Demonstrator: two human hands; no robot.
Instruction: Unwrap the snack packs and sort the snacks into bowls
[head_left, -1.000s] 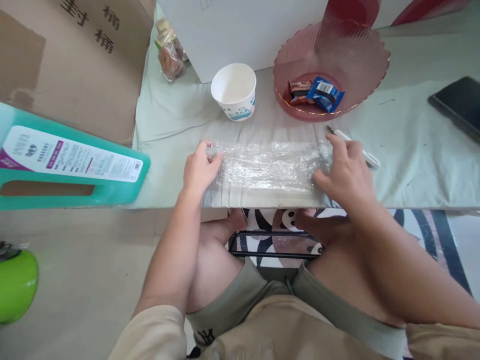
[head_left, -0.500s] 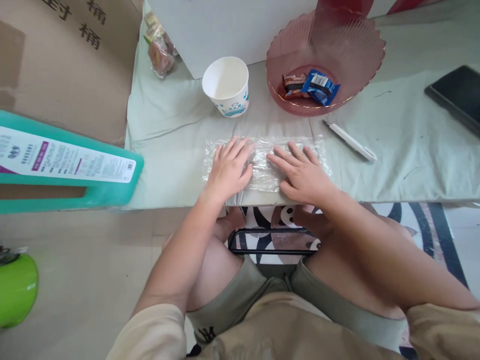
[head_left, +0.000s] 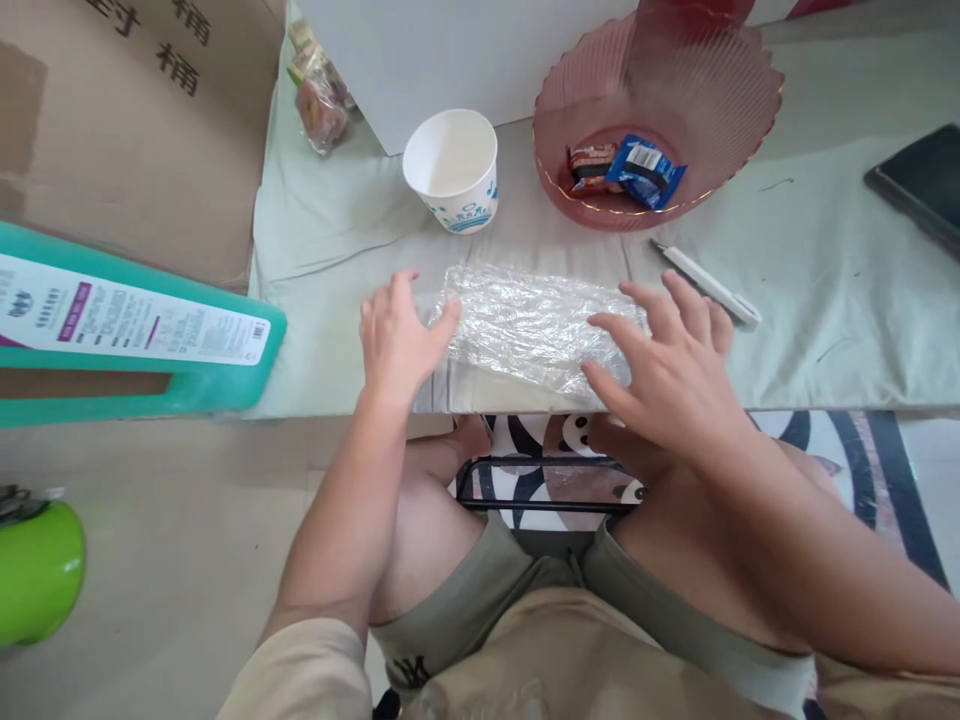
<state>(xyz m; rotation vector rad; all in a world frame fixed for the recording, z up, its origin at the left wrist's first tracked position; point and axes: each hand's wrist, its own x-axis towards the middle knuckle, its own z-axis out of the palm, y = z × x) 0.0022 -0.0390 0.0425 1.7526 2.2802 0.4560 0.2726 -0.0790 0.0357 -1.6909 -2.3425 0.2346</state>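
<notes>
A crinkled sheet of clear plastic wrap (head_left: 529,325) lies flat on the pale green cloth near the table's front edge (head_left: 337,395). My left hand (head_left: 394,340) rests at its left end, fingers spread, thumb touching the film. My right hand (head_left: 667,375) lies on its right end with fingers stretched out flat. Neither hand grips anything.
Behind the wrap stand a white paper cup (head_left: 452,168) and a pink ribbed bowl (head_left: 675,95) holding snack packets (head_left: 637,168). A white pen-like tool (head_left: 709,285) lies to the right, a dark tablet (head_left: 919,185) farther right. A teal jug (head_left: 127,325) and cardboard box (head_left: 127,130) are left.
Both hands slid apart from the middle of the wrap to its two ends. The wrap now lies slightly skewed and more bunched than before.
</notes>
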